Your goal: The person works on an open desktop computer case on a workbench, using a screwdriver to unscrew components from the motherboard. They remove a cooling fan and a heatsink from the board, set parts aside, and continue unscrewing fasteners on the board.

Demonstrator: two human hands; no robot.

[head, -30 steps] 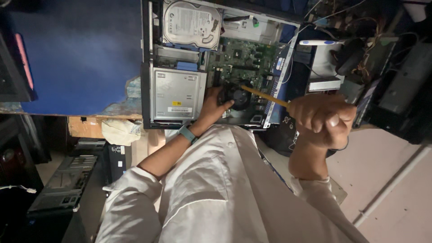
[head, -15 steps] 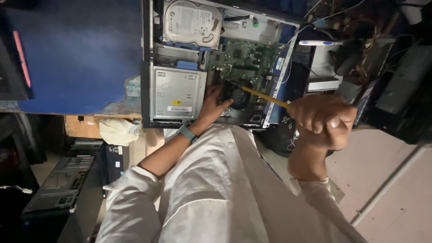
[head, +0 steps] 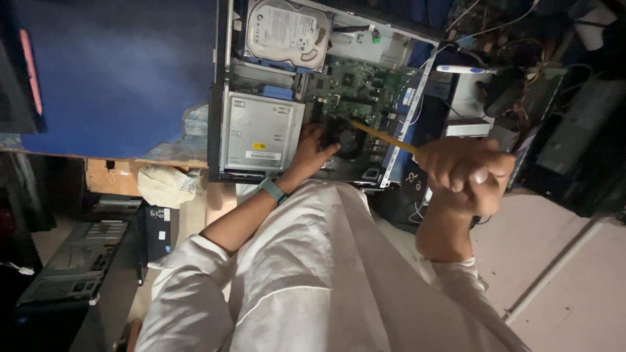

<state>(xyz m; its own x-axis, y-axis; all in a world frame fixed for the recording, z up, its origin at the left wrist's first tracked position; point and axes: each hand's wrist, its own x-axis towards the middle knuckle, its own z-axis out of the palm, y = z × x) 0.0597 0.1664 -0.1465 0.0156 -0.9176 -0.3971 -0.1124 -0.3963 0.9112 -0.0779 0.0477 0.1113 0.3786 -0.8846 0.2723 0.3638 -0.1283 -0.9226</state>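
Right hand: our right hand [head: 466,171] was closed in a fist on the handle of a screwdriver [head: 385,137]; the handle was hidden inside the grip, so we could see only the yellowish shaft.
Long axis: the shaft ran from the fist up and to the left in the head view, slanting down into the open computer case [head: 218,98], with its tip at the dark cooling fan [head: 345,137].
Left hand: our left hand [head: 313,150] lay inside the case with fingers spread, not clamped on anything we could make out, touching the near edge of the fan, just beside the tip.
Nearer hand: the left hand was at the fan itself; the right hand stood well apart from it, outside the case wall, joined to it only by the shaft.
Where the fan sat: on the green circuit board [head: 355,91], between the grey drive cage [head: 261,133] and the blue-edged side of the case.
Around it: a silver hard drive [head: 287,32] sat at the far end of the case, and the case lay on its side on the blue-topped bench [head: 111,78].
Wrist: a teal watch band [head: 272,190] showed on the left wrist, below the case edge.
Unclear: we could not tell whether the tip was seated in a screw; the spot was too dark and small.
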